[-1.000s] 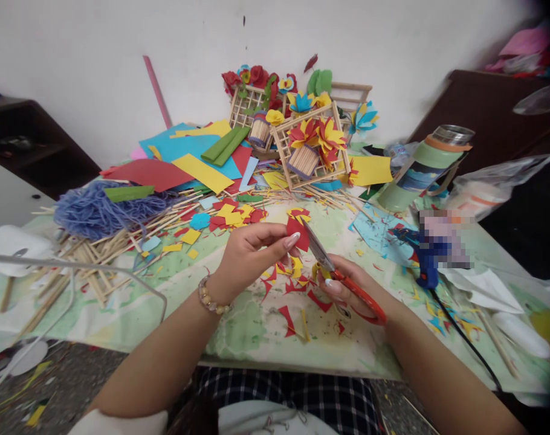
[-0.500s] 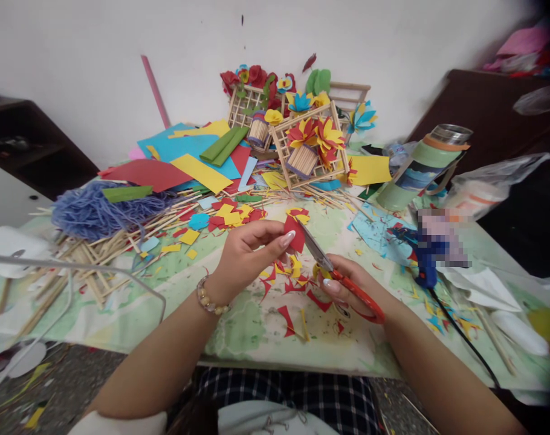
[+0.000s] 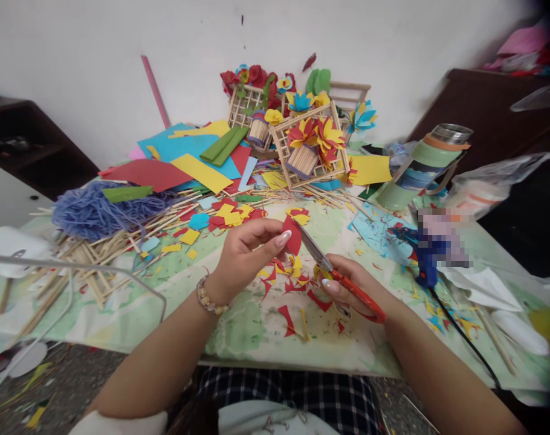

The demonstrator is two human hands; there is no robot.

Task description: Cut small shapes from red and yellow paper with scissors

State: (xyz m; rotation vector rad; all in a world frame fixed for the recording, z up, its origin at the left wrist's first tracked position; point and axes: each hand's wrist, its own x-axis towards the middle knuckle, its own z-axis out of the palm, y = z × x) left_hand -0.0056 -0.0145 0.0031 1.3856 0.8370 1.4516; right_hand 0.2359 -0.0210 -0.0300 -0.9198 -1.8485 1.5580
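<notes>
The tabletop [image 3: 239, 326], under a green patterned cover, carries everything, and the scissors [image 3: 333, 275] near its front middle serve as the landmark. Far behind the scissors, against the wall, lean wooden lattice frames [image 3: 309, 148] dressed with paper flowers, likely propped there out of the cutting area. Behind and to the left of the scissors lie sheets of coloured paper [image 3: 188, 160], a tangle of blue yarn [image 3: 96, 208] and a spread of wooden sticks [image 3: 112, 241]. To the right of the scissors a green flask [image 3: 422, 169] lies tilted, and a blue glue gun [image 3: 422, 257] rests nearer. Just under the scissors lie red and yellow paper offcuts [image 3: 293, 284].

The right hand [image 3: 354, 290] grips the orange handles, fingers closed through and around them, blades angled up and left. Just left of the blade tips, the left hand [image 3: 245, 254] pinches a small red paper piece [image 3: 294, 235], fingers clamped on it, holding it above the tabletop so the blades can reach its edge.
</notes>
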